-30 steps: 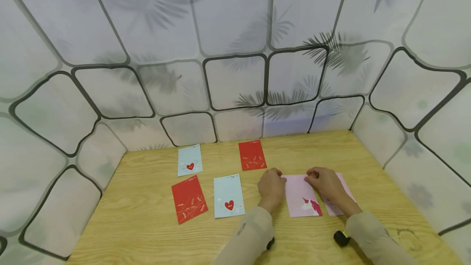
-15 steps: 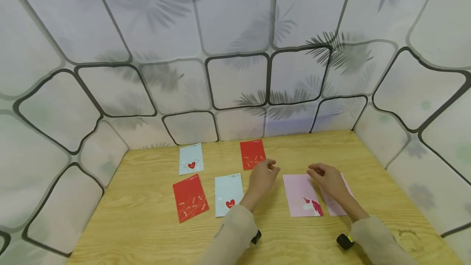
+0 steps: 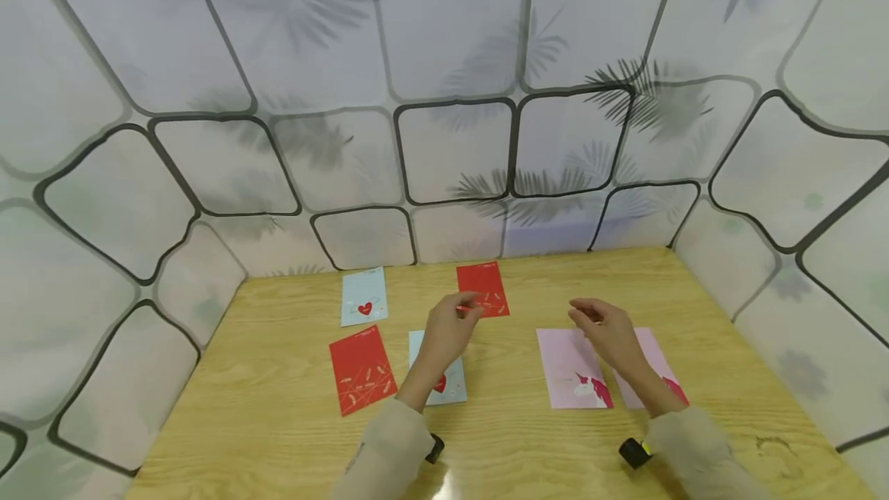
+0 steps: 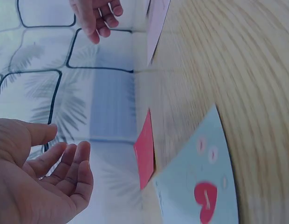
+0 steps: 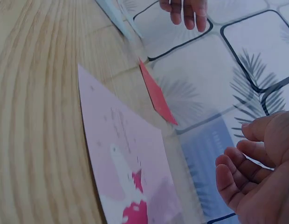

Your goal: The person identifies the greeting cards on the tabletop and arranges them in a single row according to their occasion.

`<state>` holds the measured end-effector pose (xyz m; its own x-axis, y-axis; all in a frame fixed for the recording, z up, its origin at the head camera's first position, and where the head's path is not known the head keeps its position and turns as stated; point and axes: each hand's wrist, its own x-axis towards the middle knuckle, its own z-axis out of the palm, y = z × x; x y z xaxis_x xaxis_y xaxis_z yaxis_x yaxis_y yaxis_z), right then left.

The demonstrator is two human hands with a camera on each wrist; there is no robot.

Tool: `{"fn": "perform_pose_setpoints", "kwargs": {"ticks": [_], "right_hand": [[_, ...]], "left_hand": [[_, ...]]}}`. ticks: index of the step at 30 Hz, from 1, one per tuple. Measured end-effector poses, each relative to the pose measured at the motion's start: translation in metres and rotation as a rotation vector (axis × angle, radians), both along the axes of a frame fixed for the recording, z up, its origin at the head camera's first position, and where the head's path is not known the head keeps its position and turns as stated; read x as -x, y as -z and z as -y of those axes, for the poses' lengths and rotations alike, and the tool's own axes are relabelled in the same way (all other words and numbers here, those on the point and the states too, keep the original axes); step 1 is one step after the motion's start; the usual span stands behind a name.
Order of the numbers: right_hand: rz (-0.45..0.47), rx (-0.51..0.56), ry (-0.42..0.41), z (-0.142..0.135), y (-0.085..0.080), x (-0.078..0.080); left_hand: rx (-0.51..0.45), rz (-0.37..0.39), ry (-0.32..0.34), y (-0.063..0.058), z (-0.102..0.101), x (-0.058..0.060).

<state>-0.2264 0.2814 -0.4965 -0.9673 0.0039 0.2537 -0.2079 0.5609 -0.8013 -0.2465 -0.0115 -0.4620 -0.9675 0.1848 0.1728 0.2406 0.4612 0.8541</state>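
Note:
My left hand (image 3: 447,330) hovers over the near light-blue heart card (image 3: 451,388), its fingers loosely curled around nothing. The fingertips overlap the far red card (image 3: 486,280) in the head view. My right hand (image 3: 611,334) hangs above two pink unicorn cards, also holding nothing. The left one, a pink card (image 3: 566,361), lies flat with its unicorn at the lower right. Beside it the other pink card (image 3: 653,357) is partly hidden by my right wrist. In the left wrist view the fingers (image 4: 65,163) are bent and apart from the cards.
Another red card (image 3: 363,370) lies tilted on the left of the wooden table (image 3: 264,423). Behind it sits a second light-blue heart card (image 3: 364,295), near the table's back edge. A patterned curtain (image 3: 451,153) surrounds the table at the back and sides.
My left hand has let go of the left pink card and moved left over the near blue card. My right hand has lifted off the pink cards, which lie side by side.

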Motion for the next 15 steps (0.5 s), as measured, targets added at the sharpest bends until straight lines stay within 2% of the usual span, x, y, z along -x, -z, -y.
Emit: {"fn": "perform_pose_setpoints", "kwargs": {"ticks": [7,15], "right_hand": [[0.016,0.092,-0.042,0.026,-0.005,0.003],[0.046,0.175,-0.078,0.063,-0.007,0.006]], "left_hand": [[-0.021,-0.031,-0.076,-0.001,0.03,0.0],[-0.022,-0.076,-0.164,0.003,0.061,-0.001]]}}
